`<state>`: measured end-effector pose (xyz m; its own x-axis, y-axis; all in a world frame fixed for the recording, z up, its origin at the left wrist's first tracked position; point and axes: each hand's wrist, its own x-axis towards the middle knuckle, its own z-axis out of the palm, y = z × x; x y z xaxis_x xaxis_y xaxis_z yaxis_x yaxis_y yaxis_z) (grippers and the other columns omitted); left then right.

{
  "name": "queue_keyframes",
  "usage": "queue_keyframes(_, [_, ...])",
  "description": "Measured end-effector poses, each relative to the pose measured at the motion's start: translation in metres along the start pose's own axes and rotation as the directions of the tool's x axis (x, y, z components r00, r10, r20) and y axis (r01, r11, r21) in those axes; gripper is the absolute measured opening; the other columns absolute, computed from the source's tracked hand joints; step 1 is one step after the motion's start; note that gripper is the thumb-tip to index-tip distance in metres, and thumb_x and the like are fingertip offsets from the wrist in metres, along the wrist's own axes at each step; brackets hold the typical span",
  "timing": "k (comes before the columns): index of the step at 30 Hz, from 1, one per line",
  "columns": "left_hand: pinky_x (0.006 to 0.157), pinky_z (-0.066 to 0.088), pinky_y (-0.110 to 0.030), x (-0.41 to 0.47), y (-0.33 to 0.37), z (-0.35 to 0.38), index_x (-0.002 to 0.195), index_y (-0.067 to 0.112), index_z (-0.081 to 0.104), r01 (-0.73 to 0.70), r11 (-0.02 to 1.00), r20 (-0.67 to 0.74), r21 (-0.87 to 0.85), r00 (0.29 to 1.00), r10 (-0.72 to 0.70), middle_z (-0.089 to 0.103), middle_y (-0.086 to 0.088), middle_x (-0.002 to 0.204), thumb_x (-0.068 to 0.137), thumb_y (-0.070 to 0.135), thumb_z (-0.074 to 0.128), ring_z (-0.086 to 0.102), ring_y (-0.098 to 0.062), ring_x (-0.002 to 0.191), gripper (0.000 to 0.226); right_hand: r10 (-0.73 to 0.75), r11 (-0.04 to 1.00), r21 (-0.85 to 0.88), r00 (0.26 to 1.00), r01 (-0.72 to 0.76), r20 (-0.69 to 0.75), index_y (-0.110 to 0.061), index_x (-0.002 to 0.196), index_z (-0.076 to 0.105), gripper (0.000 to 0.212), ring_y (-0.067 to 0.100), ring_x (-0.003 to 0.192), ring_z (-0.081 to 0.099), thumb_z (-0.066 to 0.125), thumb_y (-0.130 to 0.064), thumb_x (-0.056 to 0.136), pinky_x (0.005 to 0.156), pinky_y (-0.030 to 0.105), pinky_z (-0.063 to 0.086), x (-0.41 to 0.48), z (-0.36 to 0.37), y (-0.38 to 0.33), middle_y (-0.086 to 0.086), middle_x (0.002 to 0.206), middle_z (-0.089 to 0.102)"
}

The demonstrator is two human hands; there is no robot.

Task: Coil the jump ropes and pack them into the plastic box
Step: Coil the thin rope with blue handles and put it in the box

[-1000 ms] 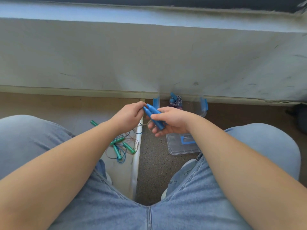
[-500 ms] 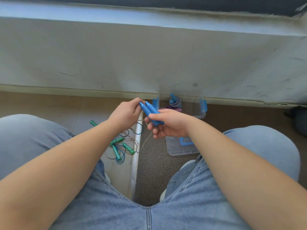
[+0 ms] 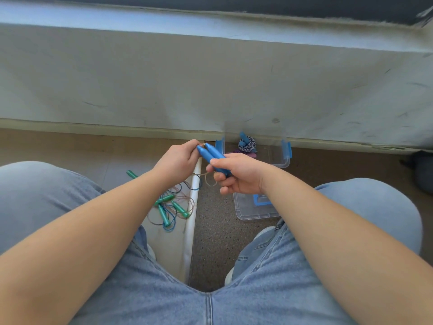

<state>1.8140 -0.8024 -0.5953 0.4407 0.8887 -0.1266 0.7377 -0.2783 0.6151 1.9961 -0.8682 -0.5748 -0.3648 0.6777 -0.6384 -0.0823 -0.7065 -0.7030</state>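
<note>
The thin cord [image 3: 210,183], which trailed loose half a second ago, now curls in a small loop under the two blue handles [image 3: 212,156]. The right hand [image 3: 236,175] grips the handles side by side and the left hand [image 3: 178,160] pinches the cord at their tips, above the floor [image 3: 215,231] just before the plastic box [image 3: 278,160].

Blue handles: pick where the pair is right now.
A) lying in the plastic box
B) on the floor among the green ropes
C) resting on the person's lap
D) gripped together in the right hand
D: the right hand grips both blue handles side by side above the floor, while the left hand pinches the cord at their tips.
</note>
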Motion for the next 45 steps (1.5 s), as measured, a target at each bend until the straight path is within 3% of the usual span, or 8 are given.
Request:
queue_keyframes(6, [0.074, 0.037, -0.032, -0.003, 0.016, 0.020, 0.113, 0.012, 0.052, 0.087, 0.996, 0.218, 0.034, 0.972, -0.092, 0.060, -0.009, 0.101, 0.105, 0.029, 0.032, 0.054, -0.026, 0.087, 0.028, -0.188, 0.977, -0.154, 0.935, 0.147, -0.299, -0.009, 0.100, 0.056, 0.012, 0.011, 0.046, 0.039, 0.048, -0.019, 0.100, 0.051, 0.030, 0.049, 0.013, 0.009, -0.007, -0.002, 0.064, 0.043])
queue_keyframes(11, [0.063, 0.036, -0.034, -0.006, 0.019, 0.019, 0.104, 0.011, 0.047, -0.177, 0.927, 0.464, 0.330, 0.886, 0.004, 0.055, -0.002, 0.078, 0.104, 0.025, 0.033, 0.052, -0.022, 0.069, 0.020, -0.463, 0.263, -0.944, 0.833, -0.197, -0.303, -0.007, 0.108, 0.053, 0.022, 0.037, 0.094, 0.063, 0.047, -0.026, 0.101, 0.069, 0.035, 0.040, 0.016, 0.006, 0.004, 0.017, 0.104, 0.065])
queue_keyframes(20, [0.052, 0.033, -0.029, 0.008, 0.008, -0.011, 0.066, 0.023, 0.049, -0.601, 0.662, 0.423, 0.448, 0.795, 0.435, 0.043, 0.007, 0.054, 0.095, 0.049, 0.054, 0.047, -0.020, 0.056, 0.039, -0.298, -0.133, -0.983, 0.951, -0.128, -0.083, -0.011, 0.110, 0.056, 0.017, 0.031, 0.089, 0.058, 0.049, -0.008, 0.095, 0.068, 0.035, 0.038, 0.018, 0.013, 0.013, 0.009, 0.091, 0.055])
queue_keyframes(28, [0.051, 0.032, -0.028, 0.012, 0.003, -0.014, 0.057, 0.018, 0.048, -0.171, 0.985, 0.263, -0.034, 0.949, 0.174, 0.041, 0.007, 0.050, 0.091, 0.050, 0.062, 0.034, -0.008, 0.048, 0.049, -0.384, 0.236, -0.956, 0.920, 0.176, 0.075, -0.013, 0.081, 0.064, 0.021, 0.013, 0.062, 0.057, 0.066, -0.030, 0.093, 0.058, 0.030, 0.043, 0.017, 0.005, 0.016, -0.001, 0.070, 0.061])
queue_keyframes(33, [0.052, 0.044, -0.020, 0.012, 0.005, -0.005, 0.059, 0.017, 0.052, 0.166, 0.895, 0.251, -0.414, 0.966, -0.063, 0.045, 0.009, 0.041, 0.103, 0.022, 0.048, 0.044, -0.008, 0.045, 0.045, -0.596, 0.562, -0.786, 0.786, 0.259, -0.167, -0.023, 0.065, 0.056, 0.028, 0.013, 0.052, 0.044, 0.067, -0.026, 0.091, 0.054, 0.032, 0.037, 0.018, 0.004, 0.011, -0.004, 0.057, 0.051])
queue_keyframes(40, [0.053, 0.043, -0.026, -0.003, 0.019, 0.010, 0.073, 0.020, 0.061, 0.020, 0.999, 0.277, -0.047, 0.961, -0.006, 0.059, 0.004, 0.059, 0.102, 0.042, 0.036, 0.054, -0.014, 0.048, 0.044, -0.465, 0.800, -0.600, 0.635, 0.003, -0.617, -0.011, 0.080, 0.067, 0.018, 0.034, 0.071, 0.070, 0.058, -0.025, 0.087, 0.069, 0.047, 0.059, 0.029, -0.011, 0.001, 0.008, 0.076, 0.068])
queue_keyframes(42, [0.056, 0.040, -0.027, -0.013, 0.022, 0.009, 0.078, 0.020, 0.061, -0.268, 0.938, 0.466, 0.220, 0.873, 0.140, 0.059, 0.005, 0.061, 0.101, 0.044, 0.040, 0.057, -0.014, 0.055, 0.040, -0.384, 0.755, -0.624, 0.636, -0.202, -0.670, -0.007, 0.098, 0.067, 0.023, 0.034, 0.081, 0.070, 0.057, -0.025, 0.087, 0.076, 0.043, 0.059, 0.027, -0.024, -0.001, 0.012, 0.095, 0.069])
queue_keyframes(45, [0.052, 0.035, -0.032, -0.011, 0.028, 0.004, 0.068, 0.013, 0.056, -0.475, 0.829, 0.409, 0.296, 0.847, 0.340, 0.050, 0.001, 0.053, 0.100, 0.042, 0.045, 0.049, -0.018, 0.052, 0.044, -0.348, 0.360, -0.814, 0.744, -0.456, -0.570, -0.006, 0.112, 0.060, 0.024, 0.033, 0.092, 0.061, 0.056, -0.020, 0.093, 0.074, 0.034, 0.046, 0.014, -0.028, 0.000, 0.014, 0.102, 0.061])
